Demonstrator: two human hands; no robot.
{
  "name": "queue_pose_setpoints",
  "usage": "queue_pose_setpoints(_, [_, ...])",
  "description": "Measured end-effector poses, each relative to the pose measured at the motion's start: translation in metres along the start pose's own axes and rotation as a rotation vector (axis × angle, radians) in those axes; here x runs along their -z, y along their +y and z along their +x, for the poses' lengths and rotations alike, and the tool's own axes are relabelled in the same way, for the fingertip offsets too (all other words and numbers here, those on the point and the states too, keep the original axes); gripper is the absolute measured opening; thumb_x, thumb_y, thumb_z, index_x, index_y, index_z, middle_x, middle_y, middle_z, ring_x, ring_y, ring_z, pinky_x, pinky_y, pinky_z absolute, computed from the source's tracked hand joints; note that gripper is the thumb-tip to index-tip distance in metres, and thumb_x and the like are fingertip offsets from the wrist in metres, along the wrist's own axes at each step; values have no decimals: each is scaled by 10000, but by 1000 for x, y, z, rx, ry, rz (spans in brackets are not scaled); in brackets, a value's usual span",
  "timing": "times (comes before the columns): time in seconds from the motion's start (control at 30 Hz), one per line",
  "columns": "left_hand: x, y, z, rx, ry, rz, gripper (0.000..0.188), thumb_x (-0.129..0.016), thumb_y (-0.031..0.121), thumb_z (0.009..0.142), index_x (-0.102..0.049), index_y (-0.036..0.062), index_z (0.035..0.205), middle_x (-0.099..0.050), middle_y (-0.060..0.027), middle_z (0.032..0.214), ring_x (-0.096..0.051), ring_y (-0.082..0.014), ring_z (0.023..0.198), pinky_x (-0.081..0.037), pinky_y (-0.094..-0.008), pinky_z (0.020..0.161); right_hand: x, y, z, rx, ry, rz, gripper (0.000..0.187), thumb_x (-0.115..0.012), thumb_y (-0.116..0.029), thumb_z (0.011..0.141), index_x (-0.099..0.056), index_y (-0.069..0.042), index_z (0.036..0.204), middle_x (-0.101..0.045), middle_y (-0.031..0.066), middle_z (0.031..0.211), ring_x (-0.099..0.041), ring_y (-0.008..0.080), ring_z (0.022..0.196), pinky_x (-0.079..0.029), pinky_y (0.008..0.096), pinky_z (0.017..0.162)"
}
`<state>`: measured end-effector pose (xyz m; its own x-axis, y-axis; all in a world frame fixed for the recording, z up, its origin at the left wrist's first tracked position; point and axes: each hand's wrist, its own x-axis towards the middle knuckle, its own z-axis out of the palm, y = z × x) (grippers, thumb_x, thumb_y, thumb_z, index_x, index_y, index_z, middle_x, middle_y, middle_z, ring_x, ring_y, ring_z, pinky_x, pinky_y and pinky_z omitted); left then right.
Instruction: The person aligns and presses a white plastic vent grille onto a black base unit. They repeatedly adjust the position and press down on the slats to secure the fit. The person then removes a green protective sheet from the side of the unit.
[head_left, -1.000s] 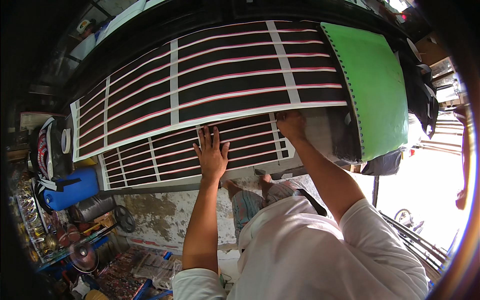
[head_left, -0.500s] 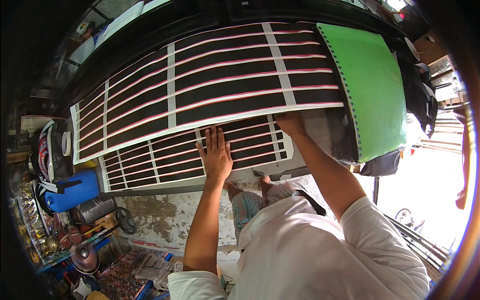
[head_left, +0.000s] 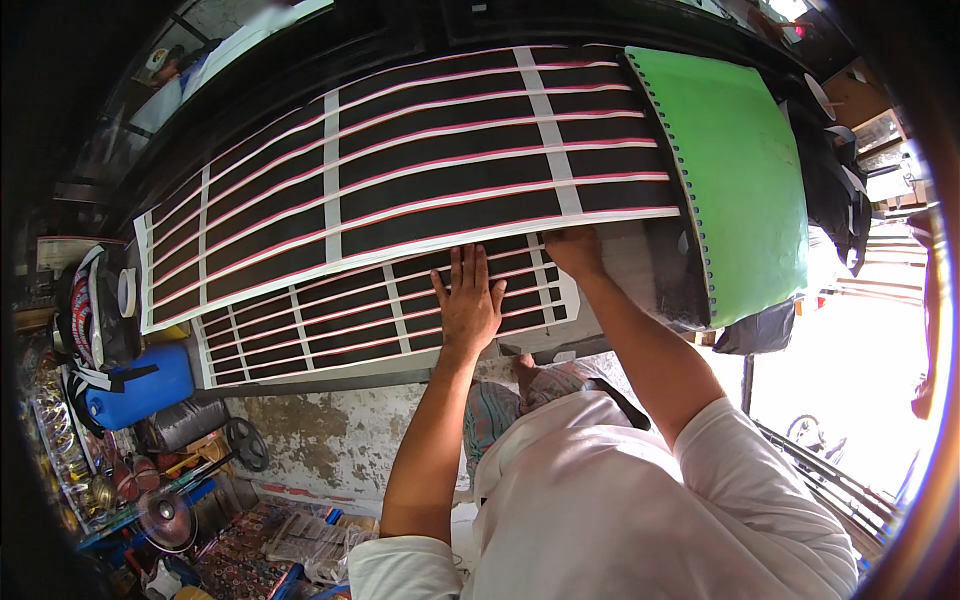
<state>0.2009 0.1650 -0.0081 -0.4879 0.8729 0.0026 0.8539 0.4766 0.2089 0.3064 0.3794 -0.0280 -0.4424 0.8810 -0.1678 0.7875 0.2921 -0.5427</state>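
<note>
Two long sheets with black panels and white and red lines lie on the table (head_left: 640,260). The larger upper sheet (head_left: 440,155) overlaps the far edge of the smaller lower sheet (head_left: 350,322). My left hand (head_left: 470,308) lies flat on the lower sheet, fingers spread, with its fingertips at the near edge of the upper one. At the lower sheet's right end is my right hand (head_left: 574,250), its fingers curled close to the upper sheet's edge. What those fingers pinch, if anything, is hidden.
A green spiral-bound book (head_left: 725,170) lies to the right of the sheets. Beyond it hangs a black bag (head_left: 835,190). On the left are a blue container (head_left: 150,385) and a fan (head_left: 167,520). Packaged goods (head_left: 300,545) are piled at lower left.
My left hand has slid to the right across the lower sheet, toward my right hand. My right hand stays near the sheet's right end. The whole view has shifted slightly.
</note>
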Motion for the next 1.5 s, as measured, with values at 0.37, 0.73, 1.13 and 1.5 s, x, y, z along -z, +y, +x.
queue_pose_setpoints(0.37, [12, 11, 1, 31, -30, 25, 646, -535, 351, 1111, -375, 61, 1665, -334, -129, 1757, -249, -385, 1648, -194, -822, 1219, 25, -24, -14, -82, -88, -12, 275, -646, -298, 925, -833, -119, 1018, -802, 180, 1129, -753, 412, 1120, -566, 548, 1004])
queue_pose_setpoints(0.73, [8, 10, -1, 7, 11, 52, 636, -548, 314, 1097, -391, 52, 1655, -383, -102, 1735, -267, -334, 1649, -143, -812, 1240, 7, -7, -16, 46, 10, 29, 175, -727, -280, 902, -824, -161, 987, -801, 115, 1049, -761, 383, 1014, -581, 516, 959])
queue_pose_setpoints(1.13, [2, 30, 10, -21, -30, -63, 835, -685, 115, 891, -363, -2, 1652, -373, -156, 1733, -289, -298, 1646, -144, -764, 1276, -13, 24, -12, 46, 112, 4, 303, -708, -227, 939, -717, -13, 1153, -699, 270, 1206, -679, 455, 1149, -553, 539, 992])
queue_pose_setpoints(1.5, [5, 48, 18, -40, -59, 85, 771, -708, 123, 914, -418, 27, 1622, -322, -151, 1757, -295, -378, 1630, -181, -843, 1219, 1, 17, -20, 271, 189, 48, 323, -825, -190, 857, -771, -33, 1134, -775, 224, 1090, -713, 435, 1096, -559, 497, 988])
